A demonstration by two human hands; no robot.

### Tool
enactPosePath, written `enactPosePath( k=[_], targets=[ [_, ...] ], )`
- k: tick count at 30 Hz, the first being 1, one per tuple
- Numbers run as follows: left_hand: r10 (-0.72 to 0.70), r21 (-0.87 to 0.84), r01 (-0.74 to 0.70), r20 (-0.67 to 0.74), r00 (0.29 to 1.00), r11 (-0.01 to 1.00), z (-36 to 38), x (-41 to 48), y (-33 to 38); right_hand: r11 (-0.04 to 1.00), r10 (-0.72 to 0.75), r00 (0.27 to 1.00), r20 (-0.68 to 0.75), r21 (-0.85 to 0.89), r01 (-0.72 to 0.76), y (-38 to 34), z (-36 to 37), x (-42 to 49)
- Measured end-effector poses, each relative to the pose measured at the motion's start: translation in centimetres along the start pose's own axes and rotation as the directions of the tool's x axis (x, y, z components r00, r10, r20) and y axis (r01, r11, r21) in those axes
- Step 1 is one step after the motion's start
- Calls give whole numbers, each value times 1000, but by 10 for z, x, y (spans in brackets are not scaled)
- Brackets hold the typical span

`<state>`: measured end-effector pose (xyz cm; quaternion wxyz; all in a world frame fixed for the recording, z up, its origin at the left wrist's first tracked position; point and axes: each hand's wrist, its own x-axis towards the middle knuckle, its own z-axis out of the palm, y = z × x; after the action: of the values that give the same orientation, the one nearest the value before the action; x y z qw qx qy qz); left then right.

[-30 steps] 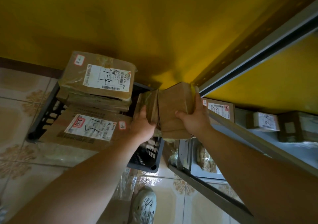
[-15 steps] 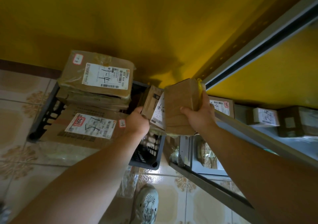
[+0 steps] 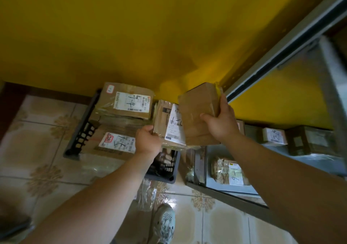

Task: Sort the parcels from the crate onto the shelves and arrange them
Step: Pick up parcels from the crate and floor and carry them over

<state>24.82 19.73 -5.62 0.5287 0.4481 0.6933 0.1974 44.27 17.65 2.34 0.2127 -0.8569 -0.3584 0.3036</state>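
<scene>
Against yellow wall (image 3: 131, 37), left grip (image 3: 148, 140) clasps labelled parcel (image 3: 165, 120) from below, right grip (image 3: 220, 120) clasps plain parcel (image 3: 197, 112).

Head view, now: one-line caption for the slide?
Left hand grips a labelled parcel, right hand a plain brown parcel, both held over the black crate beside the shelves.

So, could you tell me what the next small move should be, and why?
Probably carry the plain parcel in the right hand onto the shelf beside it; the left hand holds the labelled parcel, both out of the crate.
</scene>
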Motion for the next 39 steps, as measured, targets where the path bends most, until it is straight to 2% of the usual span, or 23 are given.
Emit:
enactPosePath(
  k=[5, 8, 11, 15, 24, 29, 33, 39],
  targets=[
    [13, -71, -14, -19, 1000, 997, -61, -47, 30, 994, -42, 999, -11, 97, 42, -39, -30, -44],
    [-9, -86, 0, -99, 995, 996, -105, -77, 45, 992, -41, 999, -34, 116, 45, -62, -46, -74],
    [-55, -199, 22, -162, 985, 980, -146, -99, 52, 988, -67, 997, -33, 136, 71, -82, -59, -107],
    [-79, -350, 23, -145, 986, 937, -193, -140, 67, 967, -122, 993, -12, 223, 121, -109, -75, -155],
    [152, -500, -184, -105, 983, 846, -300, -271, 93, 843, -186, 980, -65, 501, 194, -155, -120, -292],
    [332, -478, -353, -132, 934, 804, -352, -347, 102, 751, -251, 965, -82, 612, 247, -169, -147, -372],
    [450, -480, -429, -78, 889, 765, -376, -404, 106, 695, -345, 935, -83, 647, 314, -174, -174, -426],
    [547, -485, -508, -71, 834, 712, -387, -487, 105, 588, -481, 871, -103, 699, 408, -155, -230, -491]
  ],
)
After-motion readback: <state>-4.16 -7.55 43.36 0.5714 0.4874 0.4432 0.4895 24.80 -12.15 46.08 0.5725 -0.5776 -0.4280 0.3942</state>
